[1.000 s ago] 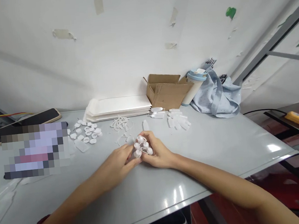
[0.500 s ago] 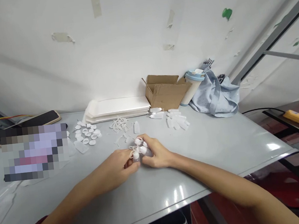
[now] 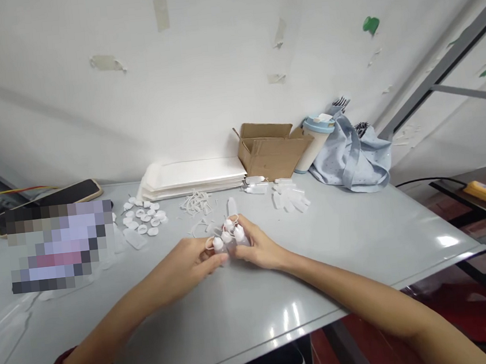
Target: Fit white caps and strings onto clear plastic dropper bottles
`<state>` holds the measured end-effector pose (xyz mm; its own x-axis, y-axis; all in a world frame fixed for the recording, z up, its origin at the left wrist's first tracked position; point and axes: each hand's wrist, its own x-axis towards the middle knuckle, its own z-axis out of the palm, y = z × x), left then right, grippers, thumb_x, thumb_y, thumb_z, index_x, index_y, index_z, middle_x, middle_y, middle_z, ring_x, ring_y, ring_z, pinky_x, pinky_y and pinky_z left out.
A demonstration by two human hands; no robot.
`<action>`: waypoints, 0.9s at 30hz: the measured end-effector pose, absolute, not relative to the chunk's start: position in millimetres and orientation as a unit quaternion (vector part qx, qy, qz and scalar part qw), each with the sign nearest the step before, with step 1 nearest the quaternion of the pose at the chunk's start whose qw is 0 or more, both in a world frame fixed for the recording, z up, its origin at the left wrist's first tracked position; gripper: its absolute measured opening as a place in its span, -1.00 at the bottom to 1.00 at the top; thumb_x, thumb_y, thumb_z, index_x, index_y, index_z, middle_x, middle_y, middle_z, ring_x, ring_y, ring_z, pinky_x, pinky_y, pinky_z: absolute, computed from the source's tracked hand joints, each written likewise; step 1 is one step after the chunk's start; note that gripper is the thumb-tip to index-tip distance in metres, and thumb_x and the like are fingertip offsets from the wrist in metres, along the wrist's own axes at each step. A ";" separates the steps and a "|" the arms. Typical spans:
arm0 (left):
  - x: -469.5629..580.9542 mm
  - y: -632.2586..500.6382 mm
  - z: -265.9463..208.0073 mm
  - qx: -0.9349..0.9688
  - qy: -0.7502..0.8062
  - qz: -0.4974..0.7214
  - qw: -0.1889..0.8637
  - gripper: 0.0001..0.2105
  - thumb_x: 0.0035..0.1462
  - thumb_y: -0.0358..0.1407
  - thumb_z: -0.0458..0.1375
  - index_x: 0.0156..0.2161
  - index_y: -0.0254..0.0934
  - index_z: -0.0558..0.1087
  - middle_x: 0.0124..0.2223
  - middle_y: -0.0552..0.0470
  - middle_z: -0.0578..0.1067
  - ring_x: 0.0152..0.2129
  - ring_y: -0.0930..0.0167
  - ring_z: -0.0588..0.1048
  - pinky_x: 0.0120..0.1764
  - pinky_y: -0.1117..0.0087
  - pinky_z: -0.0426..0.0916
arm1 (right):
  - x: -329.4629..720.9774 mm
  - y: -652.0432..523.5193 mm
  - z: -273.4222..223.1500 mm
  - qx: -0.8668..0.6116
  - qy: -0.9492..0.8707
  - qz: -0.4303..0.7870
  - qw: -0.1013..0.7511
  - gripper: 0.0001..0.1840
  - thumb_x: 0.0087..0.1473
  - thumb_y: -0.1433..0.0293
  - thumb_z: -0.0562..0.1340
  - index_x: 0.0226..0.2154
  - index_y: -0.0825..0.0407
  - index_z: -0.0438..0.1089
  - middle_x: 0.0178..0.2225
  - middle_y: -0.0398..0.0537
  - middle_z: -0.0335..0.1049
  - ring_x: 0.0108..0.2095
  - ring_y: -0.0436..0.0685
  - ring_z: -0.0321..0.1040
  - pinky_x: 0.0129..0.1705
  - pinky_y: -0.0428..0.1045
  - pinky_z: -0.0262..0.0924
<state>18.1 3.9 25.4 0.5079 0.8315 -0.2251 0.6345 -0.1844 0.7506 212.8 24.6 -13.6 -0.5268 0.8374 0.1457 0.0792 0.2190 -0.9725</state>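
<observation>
- Small capped bottles, at least four: bunched between the hands just above or on the table (bases hidden, so contact cannot be told), caps uppermost. Likely fault: one slipping out sideways, since smooth, rounded bodies share one grip. Second fault: a snag, should the thin tether loops hook a neighbouring cap.
- Left hand, one: nearly closed, thumb and fingers pinching the leftmost bottle.
- Right hand, one: half-curled, thumb in front and fingers behind, clasping the remaining bottles; close beside the left.
- Loose bottle, one: just beyond the right fingertips; could be knocked if those fingers reach outward.
- White caps, many: scattered to the left, apart from the hands.
- Pale strips, one tangled heap: between caps and loose bottle.
- Further bottles, a cluster: lying to the right.
- Cardboard box, one: flaps raised, near the wall.
</observation>
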 end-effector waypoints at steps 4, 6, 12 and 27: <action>20.5 4.1 19.7 0.787 0.472 0.114 0.381 -0.73 0.16 -0.19 -0.05 -0.53 -0.23 0.26 -0.51 0.08 0.42 -0.55 0.39 0.40 -0.44 0.42 0.20 | 212.9 24.2 -17.5 -0.288 -0.755 0.510 0.294 -0.44 -0.13 0.35 0.36 -0.13 0.01 0.09 -0.28 -0.17 0.22 -0.32 0.01 0.20 -0.27 -0.06 0.16; 18.0 4.2 17.5 0.808 0.467 0.118 0.338 -0.71 0.18 -0.21 -0.09 -0.53 -0.22 0.25 -0.53 0.09 0.41 -0.57 0.40 0.38 -0.45 0.41 0.19 | 212.7 24.8 -19.4 -0.285 -0.785 0.478 0.272 -0.35 -0.20 0.35 0.43 -0.11 0.00 0.09 -0.24 -0.14 0.24 -0.28 0.04 0.23 -0.24 -0.04 0.18; 13.6 1.9 16.0 0.836 0.460 0.111 0.278 -0.73 0.19 -0.22 -0.12 -0.51 -0.21 0.23 -0.53 0.04 0.40 -0.59 0.36 0.37 -0.46 0.36 0.18 | 211.2 24.5 -18.4 -0.325 -0.767 0.465 0.301 -0.31 -0.24 0.28 0.48 -0.13 -0.03 0.11 -0.28 -0.18 0.31 -0.29 0.06 0.31 -0.23 -0.03 0.21; 19.1 1.0 23.3 0.824 0.471 0.150 0.276 -0.74 0.20 -0.18 -0.05 -0.47 -0.23 0.29 -0.45 0.03 0.44 -0.52 0.36 0.37 -0.42 0.38 0.16 | 208.8 21.4 -18.5 -0.325 -0.671 0.565 0.354 -0.24 -0.27 0.32 0.50 -0.14 -0.06 0.02 -0.22 -0.14 0.36 -0.22 0.10 0.37 -0.16 0.03 0.27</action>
<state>19.1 1.0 23.3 0.5105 0.8597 -0.0137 0.6943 -0.4028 0.5964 208.8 21.4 -18.5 -0.5380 0.8360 0.1080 0.0352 0.1503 -0.9880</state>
